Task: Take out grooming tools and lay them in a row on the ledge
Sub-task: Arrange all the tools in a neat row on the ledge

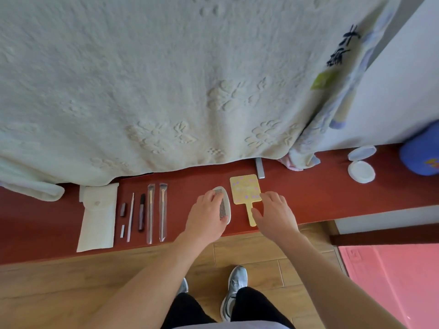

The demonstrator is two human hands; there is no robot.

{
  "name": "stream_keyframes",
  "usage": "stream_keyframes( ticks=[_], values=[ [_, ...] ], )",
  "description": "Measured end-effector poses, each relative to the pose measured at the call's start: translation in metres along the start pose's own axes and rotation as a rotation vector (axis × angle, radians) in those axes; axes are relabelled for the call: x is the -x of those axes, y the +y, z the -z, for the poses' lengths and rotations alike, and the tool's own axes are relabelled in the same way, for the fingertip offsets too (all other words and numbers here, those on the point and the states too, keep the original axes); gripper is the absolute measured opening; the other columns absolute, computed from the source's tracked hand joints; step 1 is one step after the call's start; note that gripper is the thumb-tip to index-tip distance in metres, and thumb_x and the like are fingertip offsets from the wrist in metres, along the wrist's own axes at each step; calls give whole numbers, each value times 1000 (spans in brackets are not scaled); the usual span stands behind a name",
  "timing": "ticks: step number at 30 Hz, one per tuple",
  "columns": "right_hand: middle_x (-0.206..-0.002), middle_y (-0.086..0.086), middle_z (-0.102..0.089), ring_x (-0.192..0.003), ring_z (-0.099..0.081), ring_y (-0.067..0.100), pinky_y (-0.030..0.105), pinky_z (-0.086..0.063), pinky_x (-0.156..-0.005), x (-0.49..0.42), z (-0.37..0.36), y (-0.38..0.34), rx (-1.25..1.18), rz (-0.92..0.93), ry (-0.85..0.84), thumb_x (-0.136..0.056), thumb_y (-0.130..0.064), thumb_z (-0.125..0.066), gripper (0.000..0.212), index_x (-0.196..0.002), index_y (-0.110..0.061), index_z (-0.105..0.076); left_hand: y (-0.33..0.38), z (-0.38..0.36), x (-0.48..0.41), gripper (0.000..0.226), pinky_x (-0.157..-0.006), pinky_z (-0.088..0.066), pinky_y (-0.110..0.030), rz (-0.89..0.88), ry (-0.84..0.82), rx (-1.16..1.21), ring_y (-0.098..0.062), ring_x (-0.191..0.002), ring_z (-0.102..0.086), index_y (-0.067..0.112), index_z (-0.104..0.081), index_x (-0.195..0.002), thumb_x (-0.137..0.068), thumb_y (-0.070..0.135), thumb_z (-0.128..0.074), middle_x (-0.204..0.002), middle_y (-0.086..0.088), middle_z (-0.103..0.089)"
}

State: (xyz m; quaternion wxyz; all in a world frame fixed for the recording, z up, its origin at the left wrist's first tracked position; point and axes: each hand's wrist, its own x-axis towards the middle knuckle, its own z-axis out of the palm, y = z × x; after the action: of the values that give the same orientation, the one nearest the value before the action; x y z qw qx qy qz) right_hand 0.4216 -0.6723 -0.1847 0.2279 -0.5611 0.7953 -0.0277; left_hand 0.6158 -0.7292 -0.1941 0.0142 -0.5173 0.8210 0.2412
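Resting on ledge (308, 198): left hand (206, 217) on comb (222, 203), right hand (275, 216) at mirror (244, 189).

Just the one cam, head-mounted, pointing almost straight down from standing. Wide lens, so the edges bend. The red surface (308, 198) runs across the middle, pretty close, with the floor (71, 281) and shoes (235, 288) at the bottom and the bed cover (166, 79) up top.
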Motion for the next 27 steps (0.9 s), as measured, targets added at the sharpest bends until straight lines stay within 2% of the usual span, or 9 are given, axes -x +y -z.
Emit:
stream_keyframes(
  ticks=[5,11,19,22,27],
  values=[
    [-130,4,-51,-119,-46,22,33,-45,-96,-8,-16,7,-68,-27,-12,-93,-45,-53,52,-135,-14,-49,9,-13,-13,62,-95,-50,-39,60,-16,15,-22,-122,-43,23,-41,-144,-90,43,-66,-143,1,-40],
    [-108,-1,-55,-94,-56,17,30,-51,-78,-12,-33,6,-143,-43,-43,-90,-45,-59,45,-125,-16,-53,9,-24,-21,62,-94,-51,-38,79,-25,15,-23,-121,-43,26,-47,-144,-88,41,-70,-143,0,-39],
    [-114,0,-55,-93,-60,19,30,-53,-76,-14,-38,5,-197,-23,-53,-92,-36,-61,56,-142,-18,-42,5,-30,-25,64,-95,-49,-37,73,0,80,-20,-123,-43,23,-50,-142,-85,33,-76,-139,2,-39],
    [-116,2,-55,-95,-61,21,30,-52,-76,-14,-39,1,-208,-27,-65,-93,-30,-59,53,-142,-16,-42,6,-29,-27,64,-94,-50,-38,67,7,88,-20,-122,-45,22,-51,-141,-83,32,-77,-139,3,-39],
    [-109,3,-56,-86,-59,21,28,-47,-70,-14,-42,-4,-211,-53,-62,-89,-20,-57,50,-137,-13,-47,3,-27,-25,65,-96,-51,-40,79,10,90,-21,-123,-45,22,-51,-140,-82,31,-79,-139,3,-38]
  ],
)
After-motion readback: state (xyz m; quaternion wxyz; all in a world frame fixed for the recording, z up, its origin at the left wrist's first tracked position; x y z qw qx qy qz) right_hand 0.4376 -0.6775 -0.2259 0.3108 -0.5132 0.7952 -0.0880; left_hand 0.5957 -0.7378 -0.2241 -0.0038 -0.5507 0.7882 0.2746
